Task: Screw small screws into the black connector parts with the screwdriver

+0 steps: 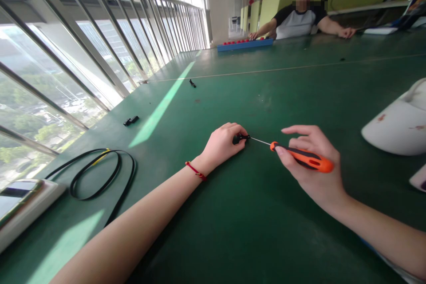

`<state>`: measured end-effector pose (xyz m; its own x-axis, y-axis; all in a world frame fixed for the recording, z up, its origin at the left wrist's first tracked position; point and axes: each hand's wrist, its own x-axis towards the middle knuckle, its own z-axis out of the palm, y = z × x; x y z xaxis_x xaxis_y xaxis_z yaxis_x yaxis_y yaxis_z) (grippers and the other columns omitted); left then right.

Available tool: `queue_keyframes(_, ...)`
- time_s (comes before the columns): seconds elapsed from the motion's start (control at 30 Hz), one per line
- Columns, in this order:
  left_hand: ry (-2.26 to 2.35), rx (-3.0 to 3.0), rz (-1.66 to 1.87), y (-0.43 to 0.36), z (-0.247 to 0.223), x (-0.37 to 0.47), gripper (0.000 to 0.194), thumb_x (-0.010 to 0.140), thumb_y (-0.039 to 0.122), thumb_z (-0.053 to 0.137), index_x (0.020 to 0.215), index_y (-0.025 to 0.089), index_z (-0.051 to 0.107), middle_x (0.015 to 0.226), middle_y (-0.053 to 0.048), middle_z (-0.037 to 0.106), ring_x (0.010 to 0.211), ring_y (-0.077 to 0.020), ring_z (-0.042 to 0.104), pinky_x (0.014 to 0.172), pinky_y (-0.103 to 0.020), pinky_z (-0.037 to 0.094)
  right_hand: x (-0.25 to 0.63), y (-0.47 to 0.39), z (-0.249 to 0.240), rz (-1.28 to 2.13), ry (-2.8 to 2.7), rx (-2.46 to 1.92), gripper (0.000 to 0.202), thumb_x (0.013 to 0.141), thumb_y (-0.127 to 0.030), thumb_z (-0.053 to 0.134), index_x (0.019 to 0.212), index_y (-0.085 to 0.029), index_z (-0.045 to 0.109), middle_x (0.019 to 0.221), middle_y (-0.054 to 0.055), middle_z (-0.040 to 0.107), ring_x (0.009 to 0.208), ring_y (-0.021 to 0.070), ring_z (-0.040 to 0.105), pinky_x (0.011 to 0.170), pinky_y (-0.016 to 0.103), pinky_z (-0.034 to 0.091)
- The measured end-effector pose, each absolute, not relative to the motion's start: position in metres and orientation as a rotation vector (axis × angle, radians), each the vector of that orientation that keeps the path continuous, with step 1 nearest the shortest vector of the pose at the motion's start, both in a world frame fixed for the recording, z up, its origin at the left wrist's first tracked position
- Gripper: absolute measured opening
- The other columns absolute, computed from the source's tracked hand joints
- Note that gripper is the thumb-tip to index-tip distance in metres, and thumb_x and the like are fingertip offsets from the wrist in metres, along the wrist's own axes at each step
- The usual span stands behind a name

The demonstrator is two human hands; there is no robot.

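Note:
My left hand (222,144) rests on the green table (253,226) with its fingers closed on a small black part (240,138). My right hand (313,166) holds an orange and black screwdriver (301,157) by the handle. Its thin metal shaft points left, and the tip meets the black part between my left fingers. A red string bracelet (196,171) circles my left wrist.
A looped black cable (100,173) and a phone on a white box (23,199) lie at the left. Small black pieces (131,120) sit farther out. A white object (399,124) lies at the right. Another person (301,17) sits at the far end behind a blue tray (245,44).

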<state>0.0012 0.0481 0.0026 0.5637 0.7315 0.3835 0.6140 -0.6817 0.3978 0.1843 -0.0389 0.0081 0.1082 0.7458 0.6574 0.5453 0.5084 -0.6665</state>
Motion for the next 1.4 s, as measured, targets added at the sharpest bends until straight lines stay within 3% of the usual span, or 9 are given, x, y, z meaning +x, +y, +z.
queue_keyframes(0.1, 1.127, 2.583, 0.785, 0.048, 0.003, 0.001, 0.012, 0.078, 0.016, 0.055, 0.086, 0.017, 0.064, 0.086, -0.002, 0.066, 0.084, -0.0169, 0.058, 0.076, -0.028, 0.049, 0.184, -0.040, 0.008, 0.180, -1.578, -1.155, 0.015, 0.078, -0.025, 0.064, 0.091, -0.024, 0.058, 0.064, -0.003, 0.055, 0.054, 0.0129, 0.055, 0.057, 0.030, 0.047)
queue_keyframes(0.27, 1.114, 2.591, 0.787, 0.049, 0.003, 0.001, 0.012, 0.077, 0.016, 0.055, 0.086, 0.017, 0.063, 0.087, -0.002, 0.066, 0.084, -0.0169, 0.058, 0.076, -0.028, 0.049, 0.186, -0.037, 0.007, 0.178, -1.507, -1.075, 0.036, 0.072, -0.022, 0.068, 0.105, -0.024, 0.053, 0.077, 0.000, 0.057, 0.063, 0.0152, 0.058, 0.062, 0.031, 0.050)
queue_keyframes(0.43, 1.094, 2.596, 0.819, 0.050, 0.000, 0.001, 0.013, 0.077, 0.015, 0.054, 0.086, 0.018, 0.063, 0.087, -0.002, 0.066, 0.084, -0.0165, 0.058, 0.075, -0.027, 0.048, 0.187, -0.040, 0.006, 0.155, -1.657, -1.184, 0.009, 0.078, -0.027, 0.063, 0.085, -0.025, 0.059, 0.061, -0.003, 0.059, 0.057, 0.0153, 0.057, 0.062, 0.032, 0.047)
queue_keyframes(0.63, 1.100, 2.610, 0.809, 0.050, 0.000, 0.001, 0.012, 0.077, 0.015, 0.055, 0.086, 0.018, 0.063, 0.086, -0.002, 0.065, 0.084, -0.0164, 0.058, 0.076, -0.027, 0.048, 0.185, -0.038, 0.007, 0.174, -1.518, -1.088, 0.040, 0.071, -0.021, 0.067, 0.106, -0.024, 0.051, 0.079, 0.001, 0.056, 0.070, 0.0178, 0.059, 0.067, 0.034, 0.050)
queue_keyframes(0.83, 1.107, 2.637, 0.806, 0.047, 0.001, 0.002, 0.011, 0.078, 0.015, 0.054, 0.085, 0.018, 0.062, 0.086, -0.002, 0.065, 0.084, -0.0168, 0.058, 0.076, -0.027, 0.048, 0.184, -0.041, 0.005, 0.216, -1.614, -1.189, 0.015, 0.077, -0.026, 0.063, 0.091, -0.025, 0.056, 0.058, -0.003, 0.055, 0.064, 0.0182, 0.058, 0.072, 0.037, 0.047)
queue_keyframes(1.0, 1.116, 2.643, 0.802, 0.046, 0.002, 0.001, 0.012, 0.077, 0.014, 0.054, 0.085, 0.018, 0.062, 0.086, -0.002, 0.065, 0.084, -0.0167, 0.058, 0.076, -0.027, 0.048, 0.181, -0.040, 0.005, 0.167, -1.506, -1.089, 0.043, 0.069, -0.021, 0.067, 0.108, -0.023, 0.049, 0.080, 0.001, 0.056, 0.073, 0.0187, 0.057, 0.072, 0.036, 0.049)
queue_keyframes(1.2, 1.123, 2.644, 0.814, 0.047, 0.000, 0.001, 0.012, 0.077, 0.015, 0.054, 0.086, 0.018, 0.062, 0.087, -0.002, 0.066, 0.085, -0.0164, 0.058, 0.076, -0.027, 0.048, 0.179, -0.043, 0.006, 0.191, -1.625, -1.172, 0.011, 0.077, -0.027, 0.061, 0.086, -0.023, 0.055, 0.054, -0.005, 0.051, 0.056, 0.0152, 0.052, 0.073, 0.037, 0.045)
queue_keyframes(1.33, 1.119, 2.634, 0.806, 0.048, 0.000, 0.001, 0.013, 0.078, 0.017, 0.054, 0.087, 0.018, 0.063, 0.086, -0.002, 0.066, 0.085, -0.0161, 0.059, 0.077, -0.028, 0.048, 0.178, -0.044, 0.006, 0.130, -1.553, -1.136, 0.033, 0.071, -0.024, 0.063, 0.102, -0.022, 0.052, 0.079, 0.001, 0.059, 0.073, 0.0181, 0.057, 0.074, 0.036, 0.046)
queue_keyframes(1.4, 1.105, 2.629, 0.808, 0.048, 0.000, 0.000, 0.013, 0.078, 0.017, 0.054, 0.087, 0.018, 0.063, 0.087, -0.002, 0.067, 0.085, -0.0161, 0.059, 0.077, -0.028, 0.048, 0.177, -0.045, 0.007, 0.107, -1.564, -1.146, 0.039, 0.069, -0.025, 0.065, 0.105, -0.022, 0.050, 0.075, -0.001, 0.057, 0.070, 0.0180, 0.056, 0.075, 0.038, 0.045)
